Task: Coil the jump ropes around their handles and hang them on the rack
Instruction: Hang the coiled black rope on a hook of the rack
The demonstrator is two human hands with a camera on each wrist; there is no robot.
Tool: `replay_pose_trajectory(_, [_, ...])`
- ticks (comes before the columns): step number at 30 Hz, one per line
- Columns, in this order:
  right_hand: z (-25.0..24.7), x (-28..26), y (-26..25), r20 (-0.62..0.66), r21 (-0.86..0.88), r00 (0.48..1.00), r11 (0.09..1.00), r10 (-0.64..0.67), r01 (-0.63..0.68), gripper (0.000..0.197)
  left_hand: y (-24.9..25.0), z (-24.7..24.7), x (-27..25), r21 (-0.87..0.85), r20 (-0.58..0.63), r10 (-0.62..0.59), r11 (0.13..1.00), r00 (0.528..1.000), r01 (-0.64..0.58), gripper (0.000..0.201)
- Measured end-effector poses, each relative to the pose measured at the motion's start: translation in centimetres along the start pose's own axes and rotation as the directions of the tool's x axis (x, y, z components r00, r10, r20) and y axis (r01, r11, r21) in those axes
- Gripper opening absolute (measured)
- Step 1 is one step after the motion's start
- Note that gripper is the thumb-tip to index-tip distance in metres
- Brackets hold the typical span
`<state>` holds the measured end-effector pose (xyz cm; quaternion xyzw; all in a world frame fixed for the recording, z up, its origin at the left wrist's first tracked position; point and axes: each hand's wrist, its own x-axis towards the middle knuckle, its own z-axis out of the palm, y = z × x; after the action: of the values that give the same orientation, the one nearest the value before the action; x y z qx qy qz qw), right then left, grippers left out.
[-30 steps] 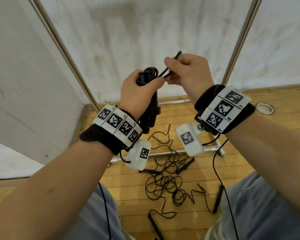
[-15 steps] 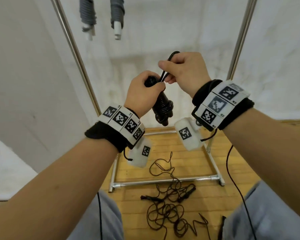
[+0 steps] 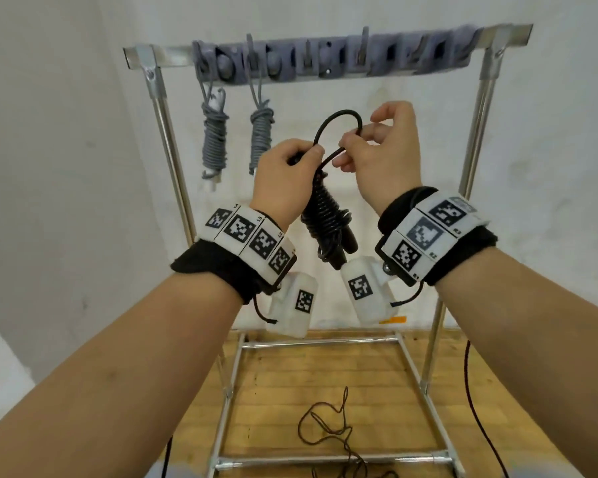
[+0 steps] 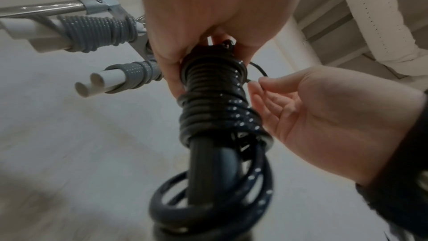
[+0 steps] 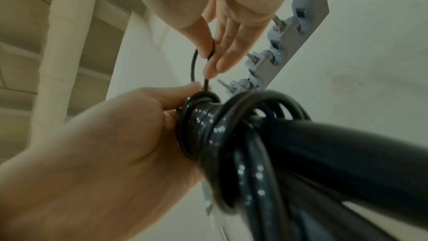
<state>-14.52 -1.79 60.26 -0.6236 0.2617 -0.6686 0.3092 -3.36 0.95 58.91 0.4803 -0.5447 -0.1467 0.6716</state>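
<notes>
Head view: the left hand point(image 3: 283, 177) grips the top of the coiled black jump rope point(image 3: 327, 219) at centre, while the right hand point(image 3: 384, 157) pinches its free loop point(image 3: 339, 124) at 12 o'clock, below the rack point(image 3: 325, 56); two grey coiled ropes point(image 3: 235, 146) hang at 10 o'clock.

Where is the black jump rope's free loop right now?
In the head view, the loop arches at centre between the left hand and right hand, which pinches it, below the rack's hook rail.
</notes>
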Motion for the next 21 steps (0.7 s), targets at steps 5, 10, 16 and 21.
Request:
replay_pose_trajectory(5, [0.7, 4.5, -0.5, 0.035, 0.007, 0.998, 0.998, 0.055, -0.055, 0.014, 1.3, 0.5, 4.2, 0.004, -0.054, -0.035, 0.999, 0.998, 0.035, 0.010])
replay_pose_trajectory(10, [2.7, 8.1, -0.9, 0.056, 0.005, 0.998, 1.000, 0.021, -0.022, 0.013, 1.9, 0.7, 7.8, 0.022, -0.164, -0.012, 1.000, 0.986, 0.015, 0.010])
replay_pose_trajectory(16, [4.0, 12.3, -1.8, 0.065, 0.011, 0.997, 0.999, -0.036, 0.036, 0.008, 2.9, 0.2, 12.0, 0.075, -0.200, 0.063, 0.996, 0.978, -0.048, 0.019])
replay_pose_trajectory(21, [4.7, 15.0, -1.5, 0.122, 0.000, 0.992, 1.000, 0.004, -0.004, 0.013, 2.7, 0.4, 14.7, 0.078, -0.255, 0.024, 0.997, 0.967, -0.004, 0.031])
